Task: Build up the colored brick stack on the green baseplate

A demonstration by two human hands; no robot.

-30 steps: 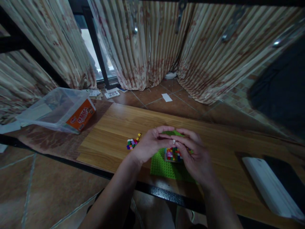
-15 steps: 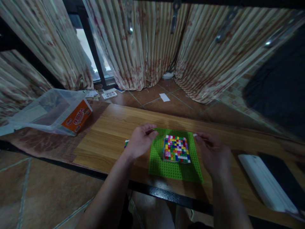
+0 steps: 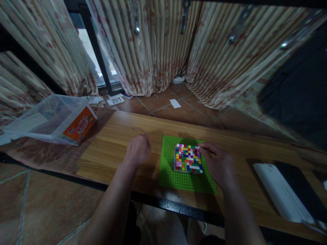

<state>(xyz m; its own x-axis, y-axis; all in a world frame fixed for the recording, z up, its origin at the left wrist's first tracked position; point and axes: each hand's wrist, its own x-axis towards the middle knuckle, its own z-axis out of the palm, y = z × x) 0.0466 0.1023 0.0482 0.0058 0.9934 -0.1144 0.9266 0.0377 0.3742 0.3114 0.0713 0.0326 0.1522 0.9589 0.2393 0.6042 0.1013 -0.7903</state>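
multicoloured brick block (image 3: pixel 188 158) on a green baseplate (image 3: pixel 176 182) on the wooden table (image 3: pixel 107 146), right hand (image 3: pixel 217 162) with fingertips at the block's far right corner, their grip unclear, left hand (image 3: pixel 138 148) curled left of the baseplate, its hold hidden

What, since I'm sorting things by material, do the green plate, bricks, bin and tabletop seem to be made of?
Green plate: likely moulded plastic, fairly matt, with regular studs.
Bricks: probably hard plastic; solid bright colours, square edges.
Bin: looks like clear, slightly cloudy plastic; its walls are see-through.
Tabletop: grain and soft sheen suggest wood, though printed laminate is possible.
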